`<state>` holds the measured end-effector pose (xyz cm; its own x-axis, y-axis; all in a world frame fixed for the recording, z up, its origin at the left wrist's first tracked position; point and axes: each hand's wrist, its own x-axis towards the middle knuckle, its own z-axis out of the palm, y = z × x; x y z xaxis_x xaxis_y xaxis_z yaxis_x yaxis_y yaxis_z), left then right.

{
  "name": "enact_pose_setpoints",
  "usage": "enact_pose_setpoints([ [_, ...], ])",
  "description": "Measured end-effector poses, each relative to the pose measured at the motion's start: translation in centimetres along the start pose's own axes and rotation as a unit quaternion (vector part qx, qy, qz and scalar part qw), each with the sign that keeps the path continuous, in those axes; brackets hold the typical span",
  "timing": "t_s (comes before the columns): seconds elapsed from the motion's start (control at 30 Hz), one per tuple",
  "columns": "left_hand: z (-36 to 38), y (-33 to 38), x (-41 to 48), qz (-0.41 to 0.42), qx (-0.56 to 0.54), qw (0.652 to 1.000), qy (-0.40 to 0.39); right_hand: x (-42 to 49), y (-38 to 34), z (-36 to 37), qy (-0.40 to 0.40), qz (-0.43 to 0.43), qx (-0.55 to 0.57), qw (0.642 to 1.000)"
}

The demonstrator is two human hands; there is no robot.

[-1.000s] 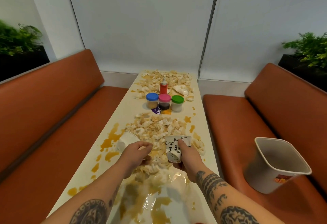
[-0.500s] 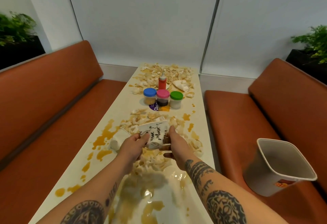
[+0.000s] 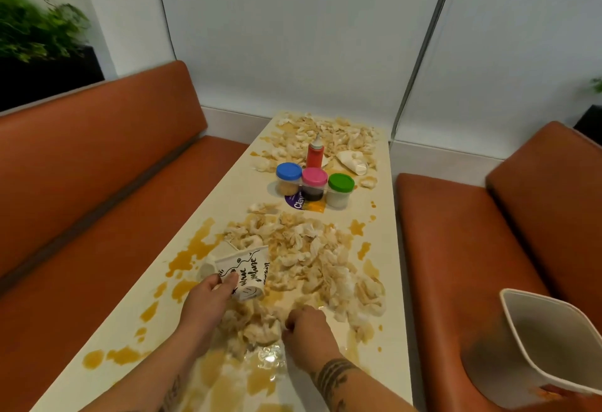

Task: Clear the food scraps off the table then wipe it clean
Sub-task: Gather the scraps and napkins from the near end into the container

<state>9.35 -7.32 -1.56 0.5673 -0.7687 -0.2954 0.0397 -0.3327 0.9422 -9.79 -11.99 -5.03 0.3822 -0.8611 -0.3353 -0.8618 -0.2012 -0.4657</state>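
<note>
- Green leafy plant [image 3: 31,25] – far left, behind the seat back.
- Orange-brown padded booth seat [image 3: 97,190] – along the left side of the desk.
- Long cream-topped desk [image 3: 234,196] – runs away from the viewer between the two seats.
- Orange sauce spills [image 3: 192,250] – blotches down the desk's left side and near end.
- Left hand [image 3: 208,297] – fingers and thumb wrapped round a white paper cup with black lettering [image 3: 249,273], which is tilted, base toward the viewer; a plain white cup [image 3: 220,257] lies just behind it.
- Pale torn food scraps [image 3: 309,258] – heaped mid-desk, beside the lettered cup.
- Right hand [image 3: 306,325] – fingers curled down into the near edge of the scraps; cannot tell whether it grips any.
- Three small jars with blue, pink and green lids [image 3: 314,185] – in a row past the heap, a red squeeze bottle [image 3: 315,152] behind them.
- White plastic bin [image 3: 550,346] – on the right seat, tilted.
</note>
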Motion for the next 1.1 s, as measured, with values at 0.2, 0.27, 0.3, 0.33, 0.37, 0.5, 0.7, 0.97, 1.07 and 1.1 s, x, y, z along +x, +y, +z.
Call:
enact_pose_setpoints([
  [0.2, 1.4, 0.8, 0.9, 0.018, 0.008, 1.000, -0.006, -0.7, 0.4, -4.9, 0.014, -0.004, 0.190, 0.982],
  [0.27, 2.2, 1.1, 1.2, 0.023, 0.002, 1.000, -0.015, -0.4, 0.6, -7.1, 0.016, 0.019, 0.268, 0.963],
  [0.3, 2.6, 1.2, 1.3, 0.022, -0.006, 1.000, -0.020, -0.3, 0.7, -8.0, 0.016, 0.033, 0.311, 0.950],
  [0.33, 3.1, 1.5, 1.2, 0.019, -0.009, 0.999, -0.024, -0.1, 0.8, -8.8, 0.017, 0.046, 0.353, 0.934],
  [0.37, 3.7, 1.6, 1.2, 0.019, -0.011, 0.999, -0.028, 0.0, 0.9, -9.5, 0.021, 0.060, 0.389, 0.919],
  [0.5, 5.3, 2.0, 0.9, 0.018, -0.019, 0.999, -0.041, 0.3, 0.9, -10.7, 0.056, 0.124, 0.470, 0.872],
  [0.7, 5.9, 1.9, 0.9, 0.003, -0.023, 0.998, -0.057, -1.2, 0.8, -11.7, 0.069, 0.205, 0.636, 0.741],
  [0.97, 6.8, 3.0, -1.2, 0.020, 0.004, 0.994, -0.111, -4.1, -0.4, -14.4, 0.111, 0.157, 0.716, 0.671],
  [1.07, 7.5, 4.3, -2.8, 0.026, -0.002, 0.989, -0.148, -5.4, -0.7, -15.1, 0.143, 0.148, 0.726, 0.656],
  [1.1, 7.7, 4.8, -3.4, 0.024, -0.007, 0.986, -0.163, -6.1, -0.8, -15.5, 0.151, 0.142, 0.729, 0.652],
])
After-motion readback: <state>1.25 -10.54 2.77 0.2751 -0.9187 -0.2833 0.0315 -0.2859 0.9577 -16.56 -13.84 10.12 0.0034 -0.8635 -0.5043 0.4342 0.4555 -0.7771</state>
